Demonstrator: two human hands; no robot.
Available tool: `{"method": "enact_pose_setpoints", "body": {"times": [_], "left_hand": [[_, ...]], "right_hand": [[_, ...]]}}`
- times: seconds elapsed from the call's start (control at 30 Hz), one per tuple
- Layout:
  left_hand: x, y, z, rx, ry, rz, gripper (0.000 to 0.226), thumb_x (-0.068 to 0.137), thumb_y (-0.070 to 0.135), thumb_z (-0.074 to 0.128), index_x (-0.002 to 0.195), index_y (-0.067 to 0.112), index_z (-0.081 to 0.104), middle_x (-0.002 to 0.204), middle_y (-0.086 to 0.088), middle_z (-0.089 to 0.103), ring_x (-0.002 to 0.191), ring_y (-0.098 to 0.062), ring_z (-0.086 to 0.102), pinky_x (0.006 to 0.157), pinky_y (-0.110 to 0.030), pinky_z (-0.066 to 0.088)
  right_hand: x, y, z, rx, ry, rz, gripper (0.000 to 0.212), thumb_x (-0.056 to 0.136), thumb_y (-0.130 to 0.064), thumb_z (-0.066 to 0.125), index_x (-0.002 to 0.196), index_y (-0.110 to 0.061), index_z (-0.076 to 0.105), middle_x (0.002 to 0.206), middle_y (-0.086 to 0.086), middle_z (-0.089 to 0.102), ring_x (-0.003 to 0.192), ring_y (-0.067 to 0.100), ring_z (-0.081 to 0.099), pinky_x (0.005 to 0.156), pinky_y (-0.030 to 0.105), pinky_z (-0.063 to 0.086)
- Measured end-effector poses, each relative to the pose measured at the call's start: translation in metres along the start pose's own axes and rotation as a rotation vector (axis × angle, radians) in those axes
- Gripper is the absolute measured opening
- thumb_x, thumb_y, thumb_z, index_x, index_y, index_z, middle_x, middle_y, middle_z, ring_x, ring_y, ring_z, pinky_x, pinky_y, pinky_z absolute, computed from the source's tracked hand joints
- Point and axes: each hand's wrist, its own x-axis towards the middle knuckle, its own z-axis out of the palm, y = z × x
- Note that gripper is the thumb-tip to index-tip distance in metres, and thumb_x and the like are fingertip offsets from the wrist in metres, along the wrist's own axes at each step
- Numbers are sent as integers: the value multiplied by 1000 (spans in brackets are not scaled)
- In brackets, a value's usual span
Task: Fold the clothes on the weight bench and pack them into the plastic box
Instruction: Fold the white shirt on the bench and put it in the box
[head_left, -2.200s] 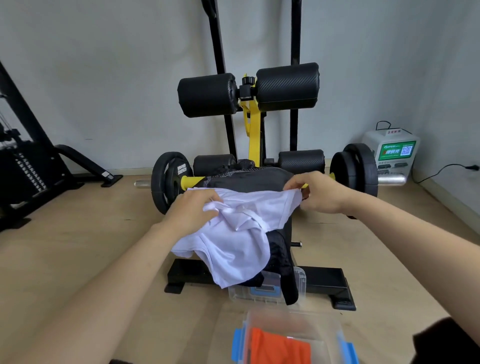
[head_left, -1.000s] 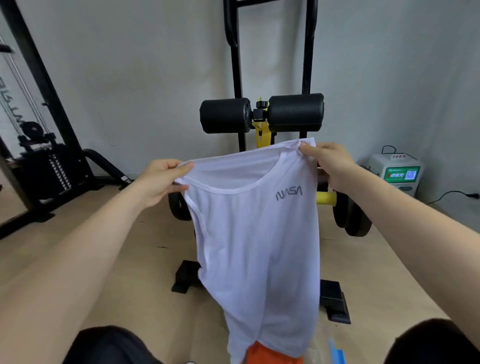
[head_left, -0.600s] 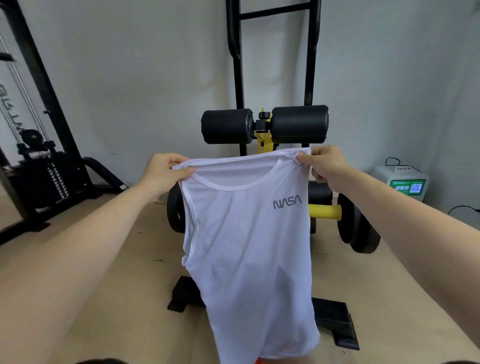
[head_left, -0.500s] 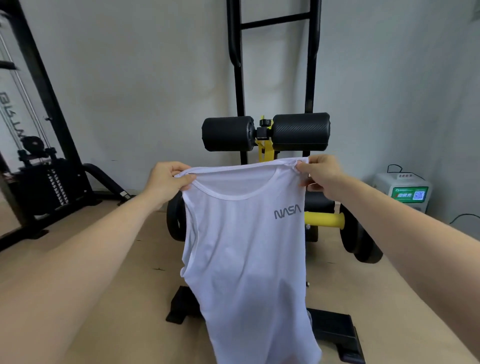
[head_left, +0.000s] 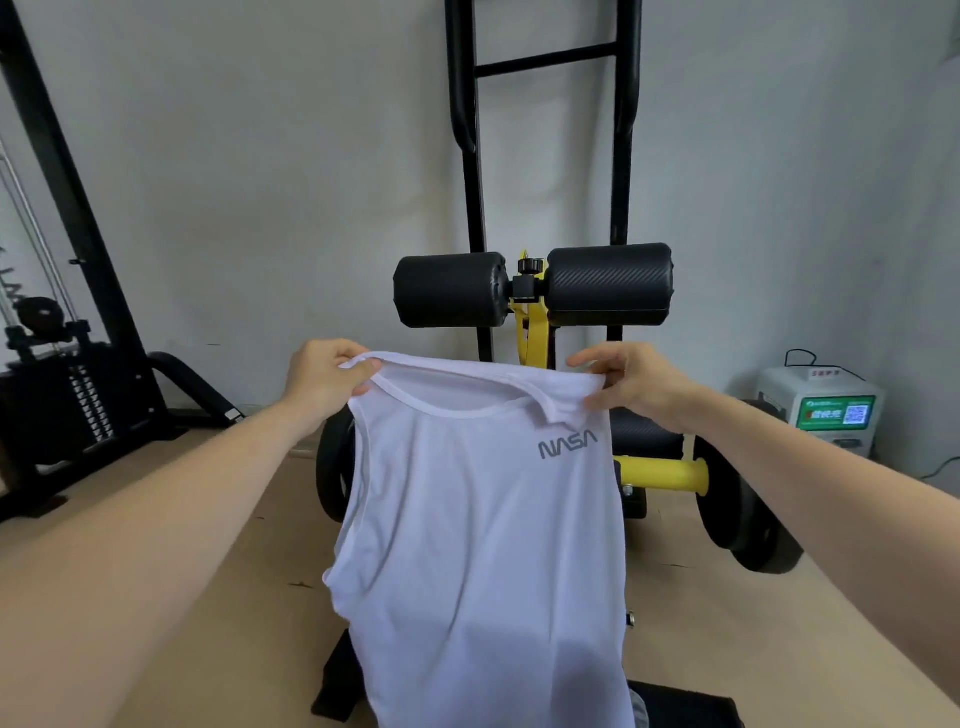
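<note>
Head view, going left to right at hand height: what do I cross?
Weight stack machine → left hand → white NASA shirt → right hand → white box with green screen.

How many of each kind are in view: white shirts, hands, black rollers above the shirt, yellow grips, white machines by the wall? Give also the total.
White shirt: 1
Hands, left hand and right hand: 2
Black rollers above the shirt: 2
Yellow grip: 1
White machine: 1
Total: 7
</note>
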Motion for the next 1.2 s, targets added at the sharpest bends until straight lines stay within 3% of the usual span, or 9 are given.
{"method": "enact_pose_setpoints", "body": {"times": [0.1, 0.2, 0.37, 0.5, 0.67, 0.73, 0.93, 1.1, 1.2], "left_hand": [[29, 3, 2, 81, 31, 76, 10, 87, 20, 77, 78, 22, 73, 79, -8, 73, 75, -25, 72, 81, -42, 61], [54, 3, 11, 248, 42, 144, 11, 89, 23, 72, 78, 23, 71, 76, -2, 73, 80, -27, 73, 77, -39, 58], [78, -17, 38, 317, 64, 183, 5, 92, 21, 69, 88, 19, 72, 86, -4, 70, 83, -25, 63, 62, -26, 41], [70, -50, 57, 274, 33, 148, 9, 93, 22, 69, 88, 17, 74, 86, -4, 73, 82, -24, 63, 70, -30, 44], [39, -85, 54, 303, -55, 118, 10, 90, 25, 73, 90, 15, 76, 78, -8, 73, 81, -33, 69, 77, -45, 57], [25, -85, 49, 284, -74, 105, 10, 88, 24, 76, 94, 16, 76, 81, -8, 74, 81, -33, 70, 79, -48, 58], [-8, -65, 40, 265, -128, 143, 12, 87, 25, 77, 91, 14, 79, 83, -2, 76, 81, -30, 70, 78, -45, 57], [-34, -48, 33, 274, -168, 156, 9, 88, 25, 76, 85, 17, 78, 84, 5, 76, 83, -20, 70, 77, -37, 56], [-48, -48, 31, 360, -235, 116, 18, 88, 38, 74, 73, 28, 77, 72, 12, 72, 74, -13, 66, 68, -30, 48]], "right_hand": [[30, -7, 1, 22, 190, -60, 18, 82, 1, 75, 77, -16, 71, 82, 6, 69, 74, 17, 63, 74, 32, 55], [66, -9, 6, 25, 308, -33, 9, 87, -7, 71, 79, -10, 72, 85, 8, 71, 81, 22, 68, 78, 36, 61], [113, 2, 13, 148, 410, 77, 19, 92, -6, 62, 74, -11, 67, 83, 8, 66, 81, 24, 65, 79, 36, 59], [120, 22, 23, 458, 317, 246, 13, 93, -1, 62, 82, -6, 64, 96, 13, 67, 87, 24, 68, 71, 31, 60], [99, 58, 27, 404, 298, 405, 20, 89, 7, 61, 88, -11, 68, 89, 15, 61, 81, 28, 61, 82, 41, 59], [89, 64, 24, 379, 254, 421, 22, 90, 7, 59, 88, -13, 68, 86, 14, 61, 77, 27, 61, 76, 41, 59], [64, 65, 19, 212, 244, 345, 17, 93, 3, 60, 92, -11, 68, 83, 8, 58, 73, 22, 61, 59, 29, 55], [45, 67, 20, 70, 270, 267, 21, 88, 7, 65, 82, -13, 68, 68, 4, 53, 68, 19, 54, 62, 26, 50], [32, 72, 20, -3, 226, 280, 21, 88, 9, 62, 89, -11, 70, 75, 10, 61, 73, 23, 59, 72, 35, 59]]}}
